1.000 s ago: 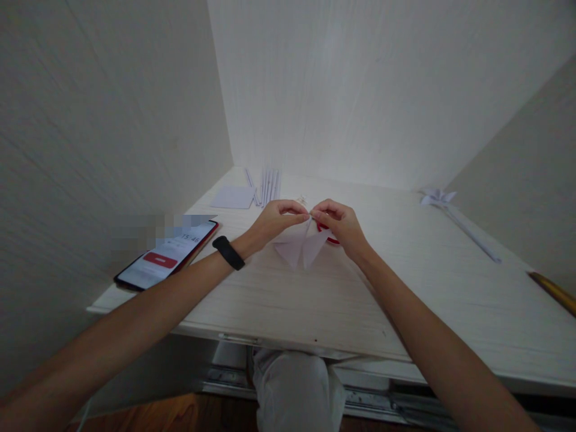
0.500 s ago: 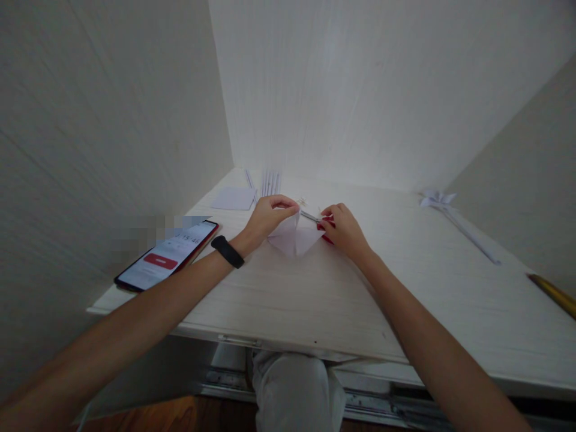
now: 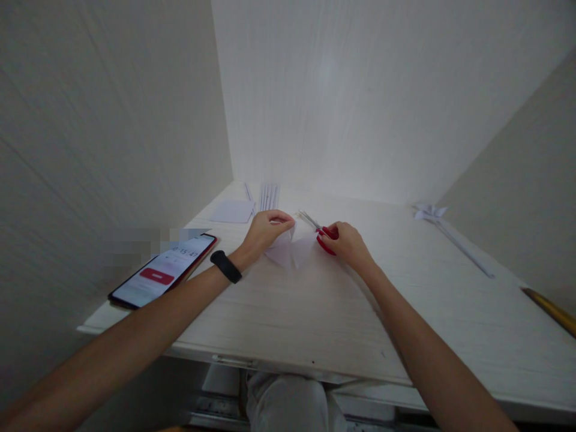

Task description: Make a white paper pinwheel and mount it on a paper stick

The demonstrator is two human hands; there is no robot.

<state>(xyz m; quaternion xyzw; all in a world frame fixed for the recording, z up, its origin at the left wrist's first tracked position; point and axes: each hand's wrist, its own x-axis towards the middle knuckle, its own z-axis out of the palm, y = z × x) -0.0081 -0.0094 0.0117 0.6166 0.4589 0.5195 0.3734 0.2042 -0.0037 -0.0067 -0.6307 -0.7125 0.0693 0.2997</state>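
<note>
My left hand [image 3: 269,231], with a black band at the wrist, pinches the upper edge of a folded white sheet of paper [image 3: 302,251]. The paper stands partly off the table, its folds spreading below my fingers. In my right hand [image 3: 346,241] is a pair of scissors [image 3: 327,242] with red handles. Their metal blades point up and left, slightly parted, and appear clear of the paper. My fingers are wrapped round the red handles and hide part of them.
On the left lies a phone [image 3: 164,270] showing a running timer. Behind my left hand are a flat piece of white paper [image 3: 233,211] and several narrow paper strips [image 3: 269,197]. A paper pinwheel [image 3: 429,212] on a stick rests at right, with a gold-coloured object [image 3: 549,307] near the edge.
The scissors have drawn away from the paper's upper edge, and their blades now point farther up. My left hand keeps its pinch on the paper. The whole view has shifted slightly.
</note>
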